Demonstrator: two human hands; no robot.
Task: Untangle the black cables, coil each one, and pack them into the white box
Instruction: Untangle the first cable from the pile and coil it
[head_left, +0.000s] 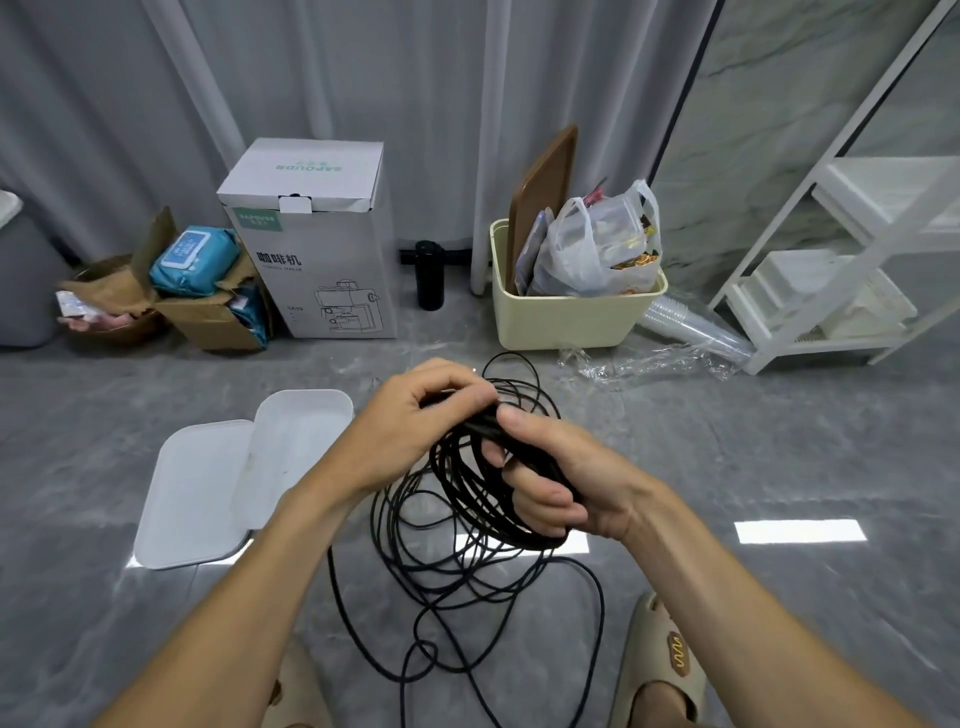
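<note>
Above the grey floor, your left hand and right hand both pinch a half-wound coil of black cables; the white box lies open left. Loose loops below could snag and knot. A carton reads "SAPOUER" and "咖啡机".

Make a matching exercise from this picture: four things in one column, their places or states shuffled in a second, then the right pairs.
Things
1. black cables
2. white box
3. black bottle
4. white lid

States
A. flat on the floor, left of the box
B. open, nothing in it
C. upright by the curtain
D. partly coiled in both hands

Pairs: 1-D, 2-B, 3-C, 4-A
</note>
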